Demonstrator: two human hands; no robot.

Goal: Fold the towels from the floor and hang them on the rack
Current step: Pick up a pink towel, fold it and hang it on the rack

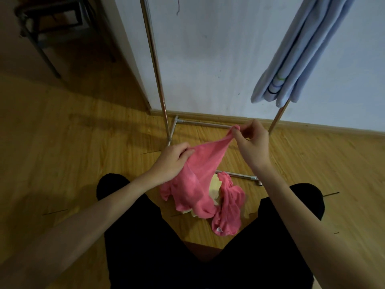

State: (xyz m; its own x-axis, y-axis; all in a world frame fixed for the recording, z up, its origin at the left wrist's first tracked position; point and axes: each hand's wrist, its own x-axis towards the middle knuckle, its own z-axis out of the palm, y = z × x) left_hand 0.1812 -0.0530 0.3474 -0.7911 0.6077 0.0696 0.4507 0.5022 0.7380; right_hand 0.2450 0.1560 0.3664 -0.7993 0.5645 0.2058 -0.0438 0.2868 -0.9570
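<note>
Both hands gripping soft, limp pink towel: left hand bunching nine-o'clock edge, right hand pinching one-o'clock corner; corners best.

A held towel hangs over floor towels, the rack behind against the wall.

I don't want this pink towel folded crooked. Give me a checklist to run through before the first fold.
1. Right hand pinches a corner of the held pink towel: ok.
2. Left hand grips the opposite edge: ok, but bunched.
3. Towel spread flat between the hands: not ok, it sags.
4. Lower end clear of the pile on the floor: cannot tell.
5. Free room on the rack beside the blue cloth: cannot tell, the top bar is out of view.
</note>
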